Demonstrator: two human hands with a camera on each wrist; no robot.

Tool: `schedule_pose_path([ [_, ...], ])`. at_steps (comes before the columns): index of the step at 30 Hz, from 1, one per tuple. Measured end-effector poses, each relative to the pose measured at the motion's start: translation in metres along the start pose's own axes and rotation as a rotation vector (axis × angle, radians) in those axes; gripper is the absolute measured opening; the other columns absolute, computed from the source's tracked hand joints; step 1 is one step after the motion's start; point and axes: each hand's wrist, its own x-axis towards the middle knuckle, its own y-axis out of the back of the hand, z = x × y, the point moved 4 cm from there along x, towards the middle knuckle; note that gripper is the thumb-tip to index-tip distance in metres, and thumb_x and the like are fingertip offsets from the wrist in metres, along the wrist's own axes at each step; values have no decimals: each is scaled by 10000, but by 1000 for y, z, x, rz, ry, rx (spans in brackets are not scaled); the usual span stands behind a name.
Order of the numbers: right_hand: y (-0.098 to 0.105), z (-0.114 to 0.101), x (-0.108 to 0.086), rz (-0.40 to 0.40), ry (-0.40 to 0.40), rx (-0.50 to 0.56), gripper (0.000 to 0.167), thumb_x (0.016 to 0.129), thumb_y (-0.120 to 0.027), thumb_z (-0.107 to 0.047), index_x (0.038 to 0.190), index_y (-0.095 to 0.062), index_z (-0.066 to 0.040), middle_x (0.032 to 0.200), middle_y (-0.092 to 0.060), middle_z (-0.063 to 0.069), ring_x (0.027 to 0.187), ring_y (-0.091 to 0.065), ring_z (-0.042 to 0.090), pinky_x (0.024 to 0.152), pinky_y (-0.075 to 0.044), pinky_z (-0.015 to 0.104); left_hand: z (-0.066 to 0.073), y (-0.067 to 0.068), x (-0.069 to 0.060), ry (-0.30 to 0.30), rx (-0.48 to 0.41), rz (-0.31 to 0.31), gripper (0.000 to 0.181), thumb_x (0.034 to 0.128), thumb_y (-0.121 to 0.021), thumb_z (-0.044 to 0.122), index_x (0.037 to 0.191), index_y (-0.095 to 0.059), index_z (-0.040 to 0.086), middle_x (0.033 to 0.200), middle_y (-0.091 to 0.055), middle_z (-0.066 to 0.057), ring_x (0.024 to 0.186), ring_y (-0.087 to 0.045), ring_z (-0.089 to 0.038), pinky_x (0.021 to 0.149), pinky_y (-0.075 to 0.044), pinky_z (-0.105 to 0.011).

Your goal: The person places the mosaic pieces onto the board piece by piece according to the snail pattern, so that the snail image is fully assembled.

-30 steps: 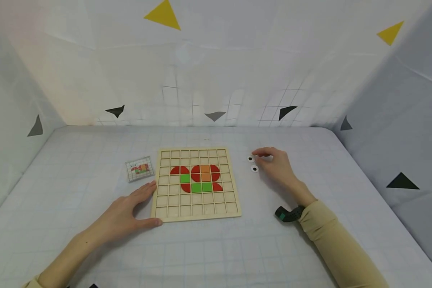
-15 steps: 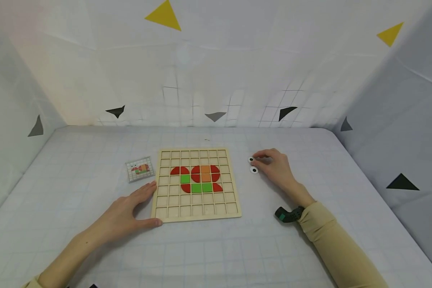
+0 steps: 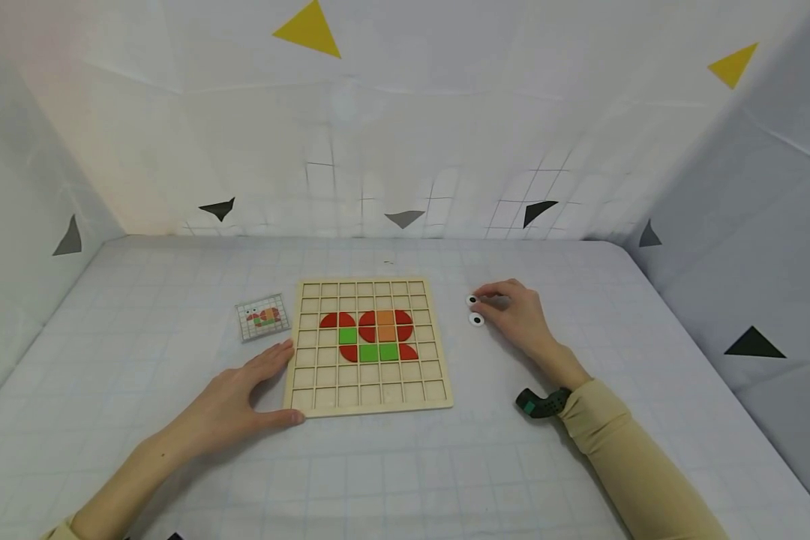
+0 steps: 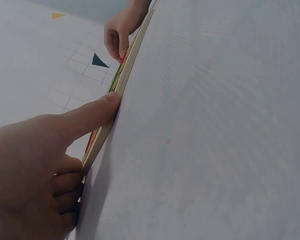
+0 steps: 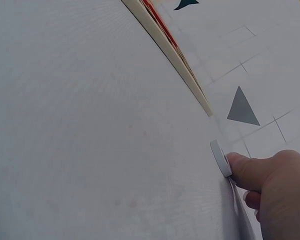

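Note:
A wooden grid board [image 3: 371, 397] lies flat in the head view, with red rounded pieces [image 3: 367, 325], green squares [image 3: 347, 335] and orange squares [image 3: 385, 325] set in its middle cells. My left hand [image 3: 229, 405] rests against its left side, thumb at the near corner and fingertips on the edge. Right of the board are two white discs with black dots like eyes. With thumb and index finger, my right hand [image 3: 520, 315] pinches the farther eye disc [image 3: 472, 300]. The nearer eye disc [image 3: 476, 319] lies beside the thumb. The right wrist view shows a disc [image 5: 220, 158] edge-on at the thumb.
A small pattern card [image 3: 262, 316] with a similar coloured figure lies left of the board. Pale cloth walls [image 3: 405, 127] bearing yellow and dark triangles stand behind and at both sides of the white table [image 3: 391, 480].
My right thumb and index finger have closed on the farther eye disc, and both discs have shifted slightly. The left hand and the board stay in place.

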Motion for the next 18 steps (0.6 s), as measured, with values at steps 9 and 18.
schedule_pose_path([
  [9, -2, 2, 0, -15, -19, 6, 248, 817, -834, -119, 1056, -778, -93, 974, -745, 57, 959, -671, 223, 795, -513, 345, -1, 0, 0, 0, -3, -1, 1022, 762, -706, 717, 1562, -363, 182, 1627, -327, -2, 1474, -328, -355, 1096, -341, -656],
  [18, 0, -1, 0, -15, -29, 6, 236, 822, -832, -133, 1046, -774, -87, 953, -734, 62, 937, -660, 219, 788, -495, 303, 0, 0, 0, 3, -2, -3, 1022, 762, -705, 718, 1565, -355, 192, 1630, -320, 7, 1474, -326, -357, 1094, -332, -667],
])
